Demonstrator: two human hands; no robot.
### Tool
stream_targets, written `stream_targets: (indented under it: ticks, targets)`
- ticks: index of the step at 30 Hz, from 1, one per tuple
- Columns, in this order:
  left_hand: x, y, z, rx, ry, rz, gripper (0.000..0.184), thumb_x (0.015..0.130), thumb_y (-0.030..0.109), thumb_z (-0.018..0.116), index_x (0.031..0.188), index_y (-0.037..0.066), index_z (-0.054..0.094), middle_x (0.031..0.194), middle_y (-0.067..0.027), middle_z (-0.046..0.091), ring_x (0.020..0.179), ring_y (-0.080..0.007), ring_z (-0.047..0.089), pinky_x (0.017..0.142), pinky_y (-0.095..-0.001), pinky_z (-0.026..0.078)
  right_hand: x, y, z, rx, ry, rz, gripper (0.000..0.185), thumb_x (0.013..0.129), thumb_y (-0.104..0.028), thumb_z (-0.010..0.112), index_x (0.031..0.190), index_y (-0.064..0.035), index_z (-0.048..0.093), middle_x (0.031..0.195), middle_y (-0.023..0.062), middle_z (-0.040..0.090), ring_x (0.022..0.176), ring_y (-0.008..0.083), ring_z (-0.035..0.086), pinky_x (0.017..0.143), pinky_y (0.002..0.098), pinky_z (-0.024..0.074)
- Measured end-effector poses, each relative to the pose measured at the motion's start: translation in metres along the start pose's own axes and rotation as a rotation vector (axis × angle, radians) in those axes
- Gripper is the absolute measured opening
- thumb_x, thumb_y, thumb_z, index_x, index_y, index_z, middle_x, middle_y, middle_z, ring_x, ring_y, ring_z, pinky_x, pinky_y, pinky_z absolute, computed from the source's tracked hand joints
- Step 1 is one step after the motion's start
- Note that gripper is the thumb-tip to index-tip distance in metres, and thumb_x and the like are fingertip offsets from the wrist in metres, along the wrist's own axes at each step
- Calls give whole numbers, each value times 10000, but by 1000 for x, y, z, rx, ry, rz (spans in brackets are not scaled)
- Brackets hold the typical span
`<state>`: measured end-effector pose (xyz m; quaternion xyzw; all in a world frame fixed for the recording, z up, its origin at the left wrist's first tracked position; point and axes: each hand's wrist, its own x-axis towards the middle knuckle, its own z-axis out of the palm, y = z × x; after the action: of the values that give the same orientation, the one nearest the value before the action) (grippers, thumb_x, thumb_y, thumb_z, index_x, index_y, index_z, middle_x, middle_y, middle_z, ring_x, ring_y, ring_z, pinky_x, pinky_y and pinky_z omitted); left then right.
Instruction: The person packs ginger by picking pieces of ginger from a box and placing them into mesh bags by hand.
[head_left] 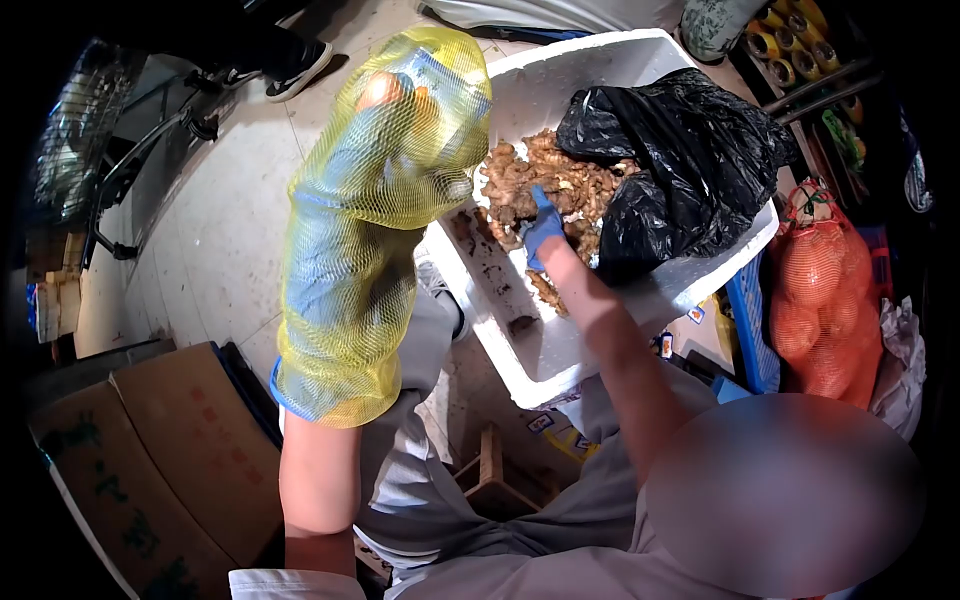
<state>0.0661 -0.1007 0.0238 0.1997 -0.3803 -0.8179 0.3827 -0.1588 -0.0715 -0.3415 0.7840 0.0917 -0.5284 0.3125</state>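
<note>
A yellow mesh bag is drawn over my left forearm, and my left hand is inside its far end. Blue material shows through the netting, with an orange-brown patch near the top. The mesh veils the fingers, so their grip cannot be made out. My right hand, in a blue glove, reaches into a white foam box. Its fingers are apart, touching pieces of ginger heaped there. A black plastic bag lies over the box's right side, covering part of the ginger.
A red mesh sack with round contents stands to the right, beside a blue crate. A cardboard box is at lower left. Another person's shoe and a wheeled metal frame are at upper left. A small wooden stool is below.
</note>
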Motion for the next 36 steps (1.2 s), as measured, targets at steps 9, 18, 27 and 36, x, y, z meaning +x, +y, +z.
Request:
stream_targets:
  ticks: [9,18,27,36]
  targets:
    - [4,4,3,96,104,-48,338,758,228,584,1025,29,522,907,-59,558,799,-119,529,684,-224,414,-8,5,-60,-1279,-499,-868,295,740,-330,543,919,-95,553,950,87,525,808,160,435,804,278,352]
    - [27,-32,-33,236,98,-197,360,725,159,601,1028,4,483,889,-65,546,785,-135,541,650,-218,422,-205,44,-130,-1103,-1165,-734,267,793,-59,480,1060,-65,495,1063,80,514,951,233,510,864,361,401]
    - [4,-41,23,-44,-399,-380,392,756,185,576,1091,25,451,1028,-72,508,929,-162,493,835,-325,381,-278,68,-212,-837,-1441,-664,301,773,-63,526,1072,-55,485,1082,58,506,1007,190,479,875,364,393]
    - [8,-38,27,359,-380,-258,409,721,115,610,1069,7,423,911,-76,531,748,-127,525,694,-252,442,-278,82,-234,-953,-1380,-783,242,747,-42,530,986,-1,546,986,71,559,917,150,529,825,272,416]
